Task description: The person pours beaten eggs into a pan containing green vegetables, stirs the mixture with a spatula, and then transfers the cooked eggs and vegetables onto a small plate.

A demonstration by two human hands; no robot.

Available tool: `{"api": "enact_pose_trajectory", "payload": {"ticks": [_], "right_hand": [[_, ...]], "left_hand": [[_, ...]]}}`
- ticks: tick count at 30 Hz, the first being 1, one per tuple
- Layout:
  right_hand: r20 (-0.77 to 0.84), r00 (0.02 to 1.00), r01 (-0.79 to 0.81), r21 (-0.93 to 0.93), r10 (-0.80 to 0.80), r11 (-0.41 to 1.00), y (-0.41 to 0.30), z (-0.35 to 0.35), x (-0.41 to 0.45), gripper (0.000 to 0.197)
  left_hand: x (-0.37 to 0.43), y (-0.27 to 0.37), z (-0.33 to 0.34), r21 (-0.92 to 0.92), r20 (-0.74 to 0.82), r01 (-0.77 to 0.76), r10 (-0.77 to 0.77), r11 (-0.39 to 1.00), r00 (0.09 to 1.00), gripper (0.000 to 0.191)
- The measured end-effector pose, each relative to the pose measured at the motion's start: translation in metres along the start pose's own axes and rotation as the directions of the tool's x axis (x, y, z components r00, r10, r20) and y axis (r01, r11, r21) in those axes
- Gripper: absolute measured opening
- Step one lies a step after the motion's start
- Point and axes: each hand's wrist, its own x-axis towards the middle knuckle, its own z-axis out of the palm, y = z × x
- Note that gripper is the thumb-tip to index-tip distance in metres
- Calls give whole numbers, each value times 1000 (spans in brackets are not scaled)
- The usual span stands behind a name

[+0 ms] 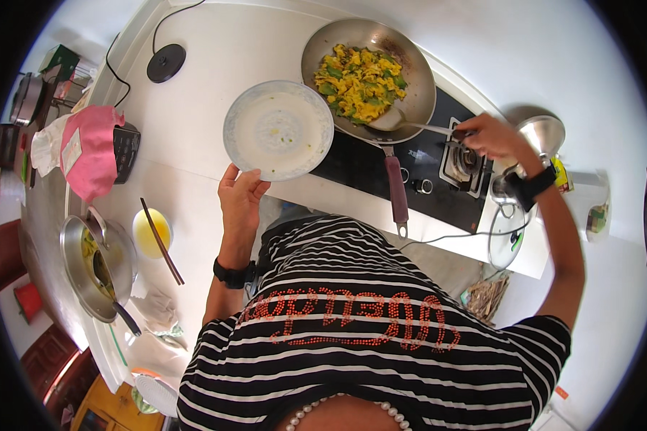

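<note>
My left hand (241, 189) grips the near rim of a white plate (278, 131), which bears a few green bits and a thin film of liquid. The plate is beside the left edge of a metal frying pan (421, 97) with a purple handle. Scrambled egg with green vegetable pieces (360, 83) fills the middle of the pan. My right hand (488, 137) is closed on the dark handle of a metal spatula (389, 119), its blade at the near edge of the food.
The pan sits over a black gas hob (431, 167) with a bare burner at right. A steel pot (75, 269) with a ladle, a yellow-filled bowl (150, 237) with chopsticks (162, 240) and a black kettle base (166, 63) stand left. A glass lid (498, 242) lies right.
</note>
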Motion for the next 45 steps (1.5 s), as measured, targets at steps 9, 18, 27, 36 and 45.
{"api": "enact_pose_trajectory", "payload": {"ticks": [9,18,27,36,45], "right_hand": [[-568,815,319,276,-114,907,28,149,57,34],[-645,638,58,-504,-420,862,-15,60,-29,29],[-371,921,-38,-379,-114,925,-11,-30,-11,24],[-555,705,165,-477,-441,863,-18,8,24,30],[-222,942,168,-342,-253,925,-8,-17,-20,32]], "left_hand": [[-1,1,7,60,11,48,-48,997,999,26],[0,-3,14,79,25,43,-45,996,999,20],[-10,-4,7,13,7,40,-40,999,999,21],[-15,-8,-2,41,-22,38,-37,998,999,28],[-15,-7,0,21,-26,30,-30,999,999,28]]}}
